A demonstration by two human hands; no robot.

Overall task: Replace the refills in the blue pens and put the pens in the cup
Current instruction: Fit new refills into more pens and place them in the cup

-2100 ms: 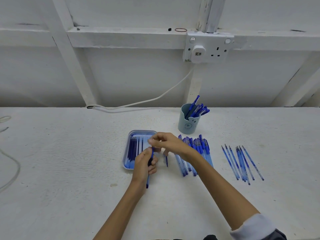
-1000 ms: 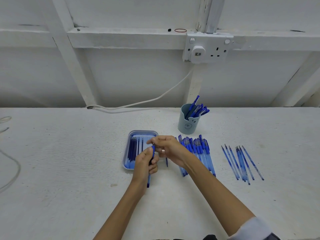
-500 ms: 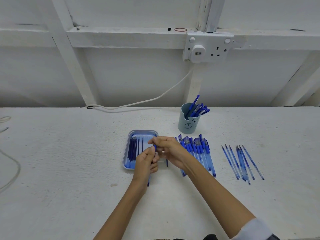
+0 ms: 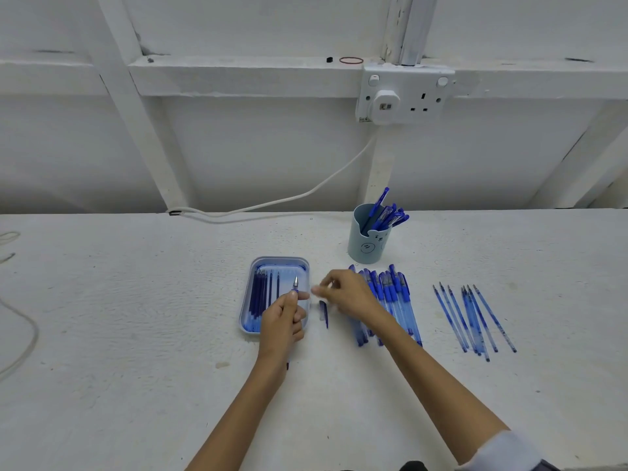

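Observation:
My left hand (image 4: 282, 322) grips a blue pen (image 4: 295, 283) upright over the tray, its metal tip pointing away from me. My right hand (image 4: 346, 294) hovers just right of that tip, apart from it, fingers loosely curled and blurred, with nothing seen in them. A loose blue cap (image 4: 324, 309) lies on the table under the right hand's fingers. The blue tray (image 4: 280, 260) holds several dark refills (image 4: 260, 294). A row of blue pens (image 4: 394, 297) lies right of my right hand. The light-blue cup (image 4: 365, 246) behind them holds several pens.
Several thin blue refills (image 4: 472, 317) lie spread at the right. A white cable (image 4: 272, 202) runs along the table's back edge up to a wall socket (image 4: 404, 96). A wire loop (image 4: 20, 334) lies at the far left.
My right hand has let go of the pen's tip end and drawn off to the right. The left hand still holds the pen, whose metal tip now shows.

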